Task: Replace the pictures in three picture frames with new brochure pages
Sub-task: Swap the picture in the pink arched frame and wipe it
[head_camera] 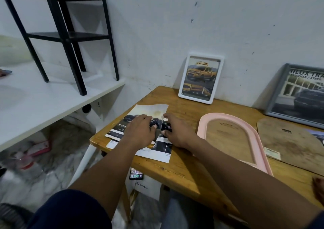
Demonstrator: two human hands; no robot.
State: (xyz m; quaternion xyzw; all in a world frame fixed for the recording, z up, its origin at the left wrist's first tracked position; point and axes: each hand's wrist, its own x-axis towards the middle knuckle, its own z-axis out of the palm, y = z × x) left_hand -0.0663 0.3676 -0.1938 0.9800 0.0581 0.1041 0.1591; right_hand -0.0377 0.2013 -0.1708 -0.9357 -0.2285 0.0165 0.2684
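So two frames look done, I think, and one is left. On the desk [175, 172], the grey frame [280, 88] behind the pink frame [202, 132] holds a car picture. The pink frame lies flat and empty, its back board [289, 141] just right of it. The white frame [206, 56] behind it holds a yellow truck. Left of it, the left hand [140, 129] and right hand [177, 132] each pinch the brochure page [149, 109].

Table: your wooden table [184, 174] stood against the wall.
Left corner: brochure pages [150, 109] lay stacked.
Middle: pink arched frame [259, 141] lay flat, backing board [289, 144] just beside it.
Back: white frame [201, 79] and grey frame [298, 95] leaned upright.
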